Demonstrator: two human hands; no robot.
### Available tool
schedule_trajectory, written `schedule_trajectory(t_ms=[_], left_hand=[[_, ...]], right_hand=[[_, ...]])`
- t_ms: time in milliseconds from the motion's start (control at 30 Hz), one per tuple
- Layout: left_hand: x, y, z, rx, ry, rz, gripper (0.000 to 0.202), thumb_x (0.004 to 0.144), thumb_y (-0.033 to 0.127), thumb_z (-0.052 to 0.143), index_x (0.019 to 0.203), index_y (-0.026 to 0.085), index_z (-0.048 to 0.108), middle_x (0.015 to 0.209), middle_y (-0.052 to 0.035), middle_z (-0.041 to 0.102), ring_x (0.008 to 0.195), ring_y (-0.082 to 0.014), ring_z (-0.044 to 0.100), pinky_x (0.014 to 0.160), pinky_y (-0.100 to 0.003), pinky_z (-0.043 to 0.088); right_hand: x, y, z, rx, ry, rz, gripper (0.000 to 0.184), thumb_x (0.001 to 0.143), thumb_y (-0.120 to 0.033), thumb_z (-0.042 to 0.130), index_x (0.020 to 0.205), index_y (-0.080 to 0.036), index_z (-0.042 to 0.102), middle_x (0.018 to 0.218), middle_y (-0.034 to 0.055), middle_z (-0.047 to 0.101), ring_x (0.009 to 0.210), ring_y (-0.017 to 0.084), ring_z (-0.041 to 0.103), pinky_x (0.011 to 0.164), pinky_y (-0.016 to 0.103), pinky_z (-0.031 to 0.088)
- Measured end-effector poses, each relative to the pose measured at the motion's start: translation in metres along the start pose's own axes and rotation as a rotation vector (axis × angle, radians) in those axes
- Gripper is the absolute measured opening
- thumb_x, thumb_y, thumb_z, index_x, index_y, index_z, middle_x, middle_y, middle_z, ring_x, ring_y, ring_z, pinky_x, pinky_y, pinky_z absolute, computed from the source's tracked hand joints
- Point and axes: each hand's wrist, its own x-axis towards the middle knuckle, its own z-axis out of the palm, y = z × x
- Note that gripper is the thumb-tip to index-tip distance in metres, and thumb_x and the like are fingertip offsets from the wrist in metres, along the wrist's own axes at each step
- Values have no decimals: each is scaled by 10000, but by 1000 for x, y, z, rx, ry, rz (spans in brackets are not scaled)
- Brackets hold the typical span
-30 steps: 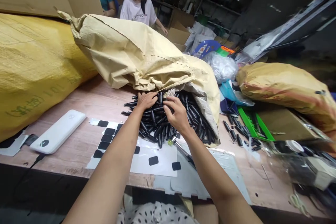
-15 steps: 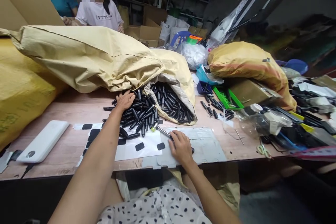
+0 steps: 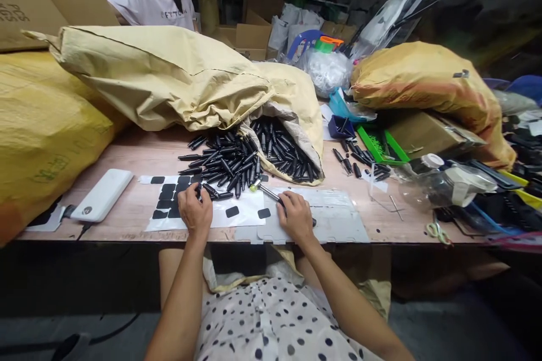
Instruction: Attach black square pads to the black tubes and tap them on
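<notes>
A heap of small black cylindrical parts (image 3: pixel 231 162) spills from the mouth of a tan paper sack (image 3: pixel 178 76) onto the wooden bench. My left hand (image 3: pixel 195 211) is closed on one black part, held over a white sheet of black rectangular stickers (image 3: pixel 169 203). My right hand (image 3: pixel 295 215) rests on the handle of a metal tool (image 3: pixel 266 190) with a yellowish tip, fingers curled over it, above a grey plastic sheet (image 3: pixel 334 220).
A white power bank (image 3: pixel 101 194) lies at the left. A big yellow sack (image 3: pixel 42 130) fills the left side. Right: another tan sack (image 3: pixel 427 82), green tray (image 3: pixel 379 144), cardboard box, loose black parts (image 3: pixel 351 162), plastic clutter. A person in a white shirt (image 3: pixel 154 3) sits beyond.
My left hand came back from the heap to the sticker sheet, closed on a black part. My right hand left the heap and settled on the tool. The view swung back.
</notes>
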Motion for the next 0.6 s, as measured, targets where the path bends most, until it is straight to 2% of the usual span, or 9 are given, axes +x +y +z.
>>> schedule_trajectory(t_ms=[133, 267, 400, 500, 600], left_hand=[[12, 5, -6, 128, -149, -28, 282, 866, 268, 533, 1104, 211, 673, 880, -85, 633, 955, -305, 629, 889, -432, 517], [24, 16, -15, 211, -230, -106, 228, 833, 274, 593, 1053, 241, 639, 857, -66, 664, 931, -305, 661, 846, -427, 529], [33, 10, -16, 204, -304, -193, 280, 796, 324, 653, 1062, 247, 617, 910, -94, 720, 969, -342, 680, 836, -476, 530], [43, -5, -9, 104, -292, -157, 305, 747, 369, 701, 1021, 246, 647, 920, -125, 747, 953, -368, 690, 800, -505, 536], [49, -16, -3, 41, -212, -87, 235, 672, 356, 744, 878, 259, 683, 815, -90, 745, 869, -348, 703, 759, -476, 548]], right_hand=[[2, -2, 1, 3, -29, 22, 253, 960, -245, 529, 1150, -224, 696, 1155, 109, 676, 1090, 256, 559, 874, 358, 431], [4, -4, 1, 14, -38, 39, 245, 952, -240, 543, 1142, -226, 698, 1146, 103, 681, 1089, 253, 557, 877, 354, 424], [6, -5, 0, 35, -31, 47, 233, 947, -236, 551, 1126, -224, 699, 1133, 103, 686, 1072, 252, 564, 873, 356, 426], [7, -5, 0, 49, -38, 52, 228, 946, -237, 549, 1117, -220, 699, 1140, 109, 681, 1073, 257, 565, 870, 363, 432], [8, -6, 1, 61, -52, 57, 229, 948, -237, 545, 1119, -224, 697, 1156, 111, 673, 1083, 259, 562, 874, 368, 435]])
